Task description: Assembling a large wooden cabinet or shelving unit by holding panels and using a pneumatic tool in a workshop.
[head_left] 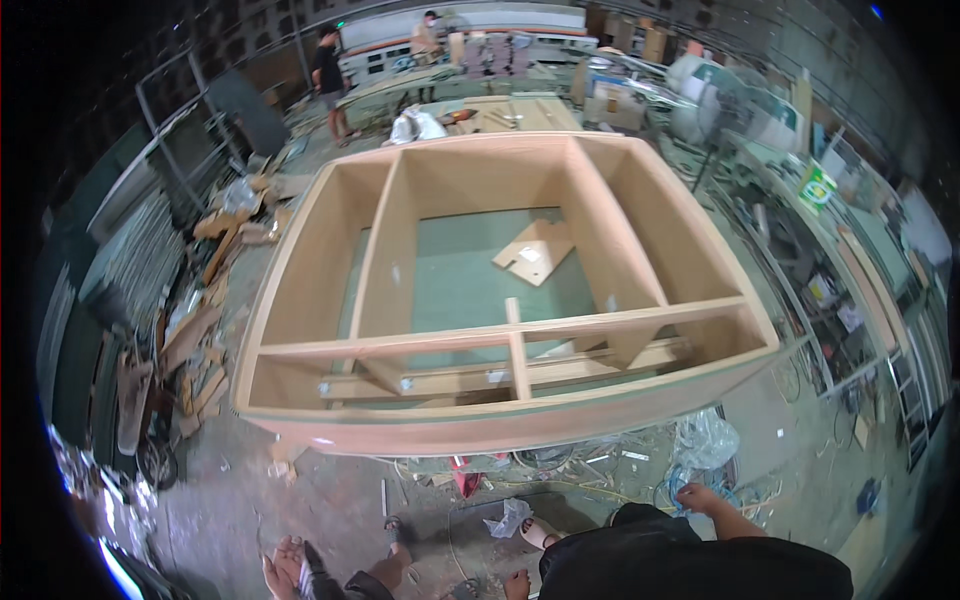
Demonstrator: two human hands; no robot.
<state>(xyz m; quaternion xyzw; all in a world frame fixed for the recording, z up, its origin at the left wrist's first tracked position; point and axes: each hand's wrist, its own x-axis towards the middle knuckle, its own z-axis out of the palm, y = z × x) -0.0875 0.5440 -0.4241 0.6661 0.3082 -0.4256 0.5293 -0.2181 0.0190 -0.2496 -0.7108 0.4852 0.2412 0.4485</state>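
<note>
A big pale-wood cabinet frame [460, 429] with several compartments lies in front of me, its open side facing up. My right hand [703, 497] hangs at the lower right, apart from the frame, near a clear plastic bag [708, 440]; its fingers look loosely bent, with nothing visible in them. At the bottom edge beside my dark shirt, what appears to be my left hand [517, 584] shows only a small part, and its finger position is unclear. A notched wooden panel [538, 252] rests inside the middle compartment.
Another person's hands [286, 567] show at the lower left. Wood scraps [205, 335] line the left side; cables and debris lie below the frame. Metal frames [775, 250] stand right. Two people [327, 75] are at the back, near a wooden pallet [515, 115].
</note>
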